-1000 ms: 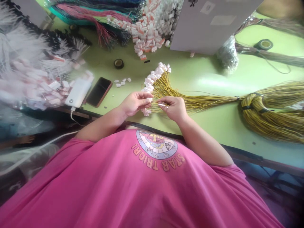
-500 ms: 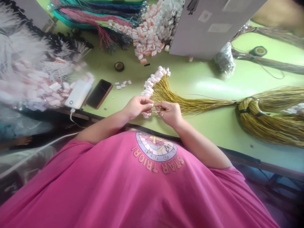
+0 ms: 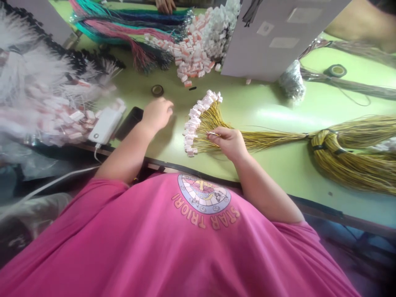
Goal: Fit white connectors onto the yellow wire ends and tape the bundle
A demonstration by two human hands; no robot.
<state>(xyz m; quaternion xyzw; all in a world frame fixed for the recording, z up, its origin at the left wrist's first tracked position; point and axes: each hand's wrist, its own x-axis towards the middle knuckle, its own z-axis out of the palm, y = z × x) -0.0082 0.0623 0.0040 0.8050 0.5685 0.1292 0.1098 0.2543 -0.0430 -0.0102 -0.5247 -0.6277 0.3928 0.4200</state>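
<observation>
My right hand is closed in a pinch on the end of a yellow wire, right beside a fanned row of white connectors fitted to a bundle of yellow wires lying on the green table. My left hand hovers over the table to the left of that row, next to a dark phone. Its fingers curl downward and their tips are hidden, so I cannot see what is under them.
A white power bank lies by the phone, a tape roll behind my left hand. A heap of white and orange connectors, coloured wire bundles and a grey board fill the back. Coiled yellow wire lies right. Another person's hand shows at top.
My left hand has let go of the connector at the wire ends and moved left and away, over the spot beside the phone. My right hand stays at the wires.
</observation>
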